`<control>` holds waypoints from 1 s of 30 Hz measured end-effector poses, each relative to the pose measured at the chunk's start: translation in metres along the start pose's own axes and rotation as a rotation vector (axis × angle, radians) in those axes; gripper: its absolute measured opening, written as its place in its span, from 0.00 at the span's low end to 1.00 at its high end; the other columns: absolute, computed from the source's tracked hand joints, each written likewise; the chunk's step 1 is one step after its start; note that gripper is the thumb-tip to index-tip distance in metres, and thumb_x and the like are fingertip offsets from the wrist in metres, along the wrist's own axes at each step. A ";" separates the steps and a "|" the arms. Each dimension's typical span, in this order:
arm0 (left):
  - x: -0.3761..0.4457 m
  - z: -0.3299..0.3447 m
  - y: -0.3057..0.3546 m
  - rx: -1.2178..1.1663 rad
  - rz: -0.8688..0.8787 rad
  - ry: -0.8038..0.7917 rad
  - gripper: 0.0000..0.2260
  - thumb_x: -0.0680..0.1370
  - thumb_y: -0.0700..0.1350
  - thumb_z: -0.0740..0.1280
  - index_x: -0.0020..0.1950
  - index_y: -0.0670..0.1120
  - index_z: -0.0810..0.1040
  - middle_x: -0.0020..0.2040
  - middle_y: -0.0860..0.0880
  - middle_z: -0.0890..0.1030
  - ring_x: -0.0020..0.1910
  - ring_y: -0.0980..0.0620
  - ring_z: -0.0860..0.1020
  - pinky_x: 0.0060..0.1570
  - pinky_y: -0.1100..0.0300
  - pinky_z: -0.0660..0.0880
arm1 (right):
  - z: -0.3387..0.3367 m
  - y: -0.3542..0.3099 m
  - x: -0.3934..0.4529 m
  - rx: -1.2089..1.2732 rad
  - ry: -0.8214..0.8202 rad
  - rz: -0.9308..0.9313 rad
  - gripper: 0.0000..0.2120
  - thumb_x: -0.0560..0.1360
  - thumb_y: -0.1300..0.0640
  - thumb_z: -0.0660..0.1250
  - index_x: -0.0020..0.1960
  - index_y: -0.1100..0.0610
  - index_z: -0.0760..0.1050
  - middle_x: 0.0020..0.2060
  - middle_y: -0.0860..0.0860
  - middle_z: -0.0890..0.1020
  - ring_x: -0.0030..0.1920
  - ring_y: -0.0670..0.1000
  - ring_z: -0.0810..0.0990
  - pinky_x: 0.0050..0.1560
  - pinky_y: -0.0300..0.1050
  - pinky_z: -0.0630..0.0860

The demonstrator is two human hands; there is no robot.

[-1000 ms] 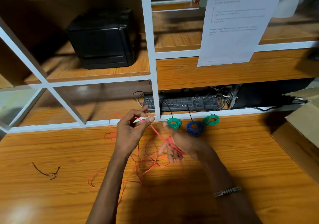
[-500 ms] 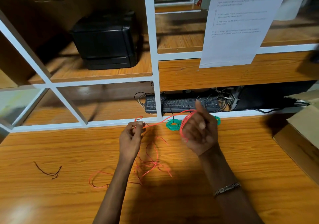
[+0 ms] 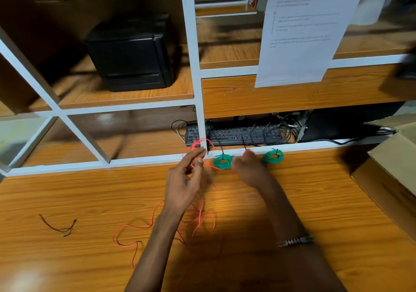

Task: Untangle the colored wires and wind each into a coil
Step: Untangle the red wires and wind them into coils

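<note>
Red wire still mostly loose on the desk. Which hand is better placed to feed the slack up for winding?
Probably left. The left hand pinches the red wire directly above the loose tangle on the table. The right hand sits further right, between the green coils.

Wooden table (image 3: 67,201) bears red wire (image 3: 144,226), two green coils (image 3: 222,161).

**Clearance and obstructions, wooden table**

Far edge: white shelf frame (image 3: 198,120) blocks reach beyond; two green wire coils (image 3: 222,161) (image 3: 273,156) lie just before it, right of centre. Right: cardboard box (image 3: 396,163) closes that side. Centre near: loose red wire (image 3: 144,226) sprawls across the surface. Left: open table (image 3: 67,190), only a small dark wire scrap (image 3: 59,226).
</note>
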State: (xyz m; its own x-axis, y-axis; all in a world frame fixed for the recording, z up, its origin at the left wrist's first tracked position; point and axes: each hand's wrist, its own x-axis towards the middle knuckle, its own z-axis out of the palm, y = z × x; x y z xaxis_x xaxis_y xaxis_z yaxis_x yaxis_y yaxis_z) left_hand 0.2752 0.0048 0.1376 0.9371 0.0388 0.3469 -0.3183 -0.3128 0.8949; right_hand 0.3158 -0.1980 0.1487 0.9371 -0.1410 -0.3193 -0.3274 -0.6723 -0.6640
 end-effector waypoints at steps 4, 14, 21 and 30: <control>0.003 -0.012 -0.010 0.184 0.038 0.041 0.12 0.85 0.56 0.64 0.61 0.55 0.84 0.48 0.57 0.88 0.43 0.56 0.86 0.43 0.48 0.84 | 0.008 -0.015 -0.034 0.053 -0.456 -0.010 0.32 0.85 0.36 0.51 0.59 0.65 0.77 0.32 0.55 0.84 0.29 0.50 0.78 0.34 0.42 0.74; 0.015 -0.057 -0.045 -0.009 -0.296 0.431 0.18 0.87 0.53 0.64 0.43 0.44 0.80 0.27 0.43 0.80 0.24 0.43 0.81 0.30 0.54 0.79 | -0.016 0.007 -0.043 0.480 -0.869 -0.375 0.28 0.84 0.45 0.61 0.32 0.61 0.79 0.18 0.51 0.68 0.22 0.53 0.66 0.32 0.43 0.68; -0.002 -0.134 -0.100 -0.133 -0.420 0.764 0.24 0.86 0.59 0.61 0.48 0.38 0.78 0.32 0.39 0.78 0.21 0.55 0.78 0.28 0.60 0.79 | -0.078 0.069 -0.033 1.268 -0.554 -0.048 0.24 0.71 0.48 0.78 0.29 0.62 0.71 0.13 0.48 0.62 0.17 0.49 0.47 0.19 0.35 0.49; 0.002 -0.069 -0.067 -0.273 -0.511 0.420 0.16 0.85 0.54 0.66 0.66 0.43 0.76 0.40 0.40 0.86 0.28 0.45 0.81 0.30 0.58 0.80 | -0.028 0.026 -0.029 1.129 -0.510 -0.044 0.22 0.80 0.49 0.64 0.37 0.66 0.76 0.14 0.49 0.61 0.14 0.45 0.56 0.19 0.35 0.52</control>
State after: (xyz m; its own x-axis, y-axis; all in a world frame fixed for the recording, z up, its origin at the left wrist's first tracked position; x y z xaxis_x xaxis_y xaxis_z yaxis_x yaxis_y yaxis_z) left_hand 0.2889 0.0910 0.0980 0.8619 0.4961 -0.1045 0.0693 0.0889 0.9936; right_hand 0.2836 -0.2317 0.1592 0.8786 0.3350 -0.3405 -0.4548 0.3688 -0.8107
